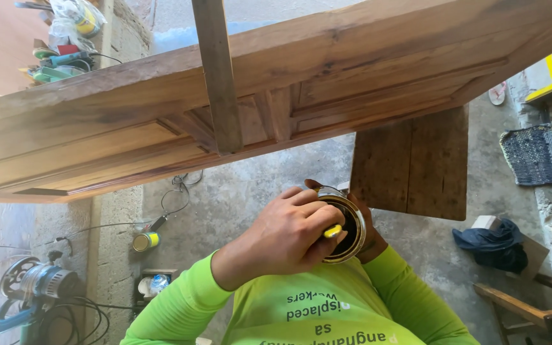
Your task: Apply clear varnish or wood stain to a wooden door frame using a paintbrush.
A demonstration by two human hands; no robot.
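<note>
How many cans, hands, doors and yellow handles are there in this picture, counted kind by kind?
Cans: 2, the held can and the floor can
Hands: 2, the left hand and the right hand
Doors: 1, the door
Yellow handles: 1, the handle in the left hand
Total: 6

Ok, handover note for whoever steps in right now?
Left hand: grip closed on the yellow-handled tool, whose end is down in the open tin.
Right hand: holds the tin from behind and is mostly hidden.
Panelled wooden door: lies flat just ahead of the hands.
Done: the tin is open and the tool is in it.
Left: the tool is not on the door. How much of the door is coated cannot be told.
</note>
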